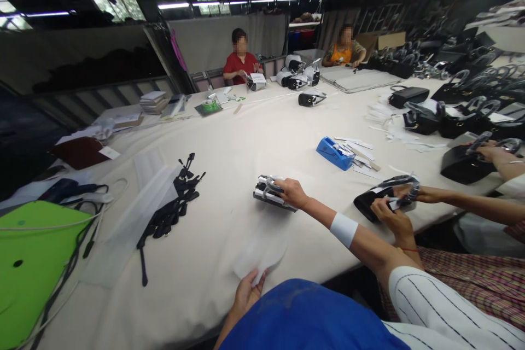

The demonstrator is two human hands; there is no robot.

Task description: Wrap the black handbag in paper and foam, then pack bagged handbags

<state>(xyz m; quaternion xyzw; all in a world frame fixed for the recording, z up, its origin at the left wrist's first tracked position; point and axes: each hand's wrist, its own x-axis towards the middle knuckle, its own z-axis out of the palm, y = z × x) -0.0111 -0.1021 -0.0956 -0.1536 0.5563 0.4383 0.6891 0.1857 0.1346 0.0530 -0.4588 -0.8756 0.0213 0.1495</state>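
Note:
My right hand (293,194) is closed on the plastic-wrapped handle of a small handbag (274,197), dark with white wrapping over it, which rests on the table. A white band circles my right forearm. Nearer the table's front edge, my left hand (249,287) pinches the edge of a thin white sheet (262,254) between thumb and fingers. The sheet lies partly on the table, just in front of the handbag. To the left is a pile of black straps (170,208) on a strip of translucent wrapping (127,229).
A blue tape dispenser (334,153) stands beyond my right hand, beside loose paper strips (361,156). At right, a co-worker's hands (396,216) hold a black handbag (371,202). More black handbags (463,120) crowd the right side. A green board (41,268) lies left. Two people sit opposite.

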